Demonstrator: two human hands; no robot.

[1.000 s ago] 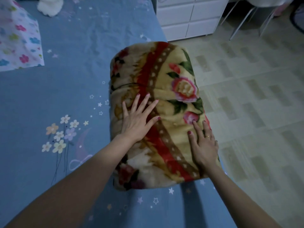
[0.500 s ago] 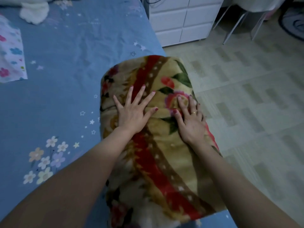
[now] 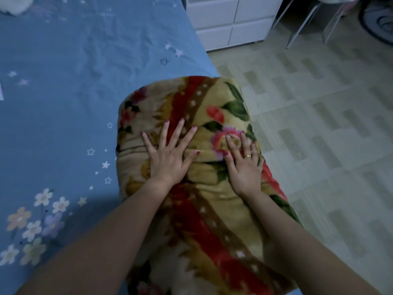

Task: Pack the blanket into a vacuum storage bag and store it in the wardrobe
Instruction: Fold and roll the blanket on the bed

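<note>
Dim light fills the bedroom, and everything sits on or around a bed point(image 3: 63, 103) covered in a blue sheet printed with small stars and pastel flowers. Nearest to me, two bare forearms reach forward over a thick folded blanket point(image 3: 212, 220), a plush bundle patterned in beige with red and brown stripes, pink flowers and green leaves. It lies along the bed's right edge, its right side hanging a little past the mattress over the floor. The left hand point(image 3: 170, 158) lies flat on top of the blanket, fingers straight and fanned wide apart, palm pressing down into the pile. Just beside it, the right hand point(image 3: 244, 167) also rests palm-down on the blanket, fingers straight and close together, fingertips on a pink flower; a gold ring point(image 3: 248, 155) shows on one finger. Neither hand grips anything; both simply press on the fabric, and a crease runs across the blanket under them. Beyond the blanket's far rounded end the blue sheet stretches away, lightly wrinkled. To the right lies a pale tiled floor point(image 3: 329, 124). Farther back stands a white chest of drawers point(image 3: 229, 20) against the bed's end, with thin white chair legs point(image 3: 302, 24) beside it and a dark rug point(image 3: 380, 20) at the corner. Something white and fluffy point(image 3: 12, 5) lies at the far left of the bed.
</note>
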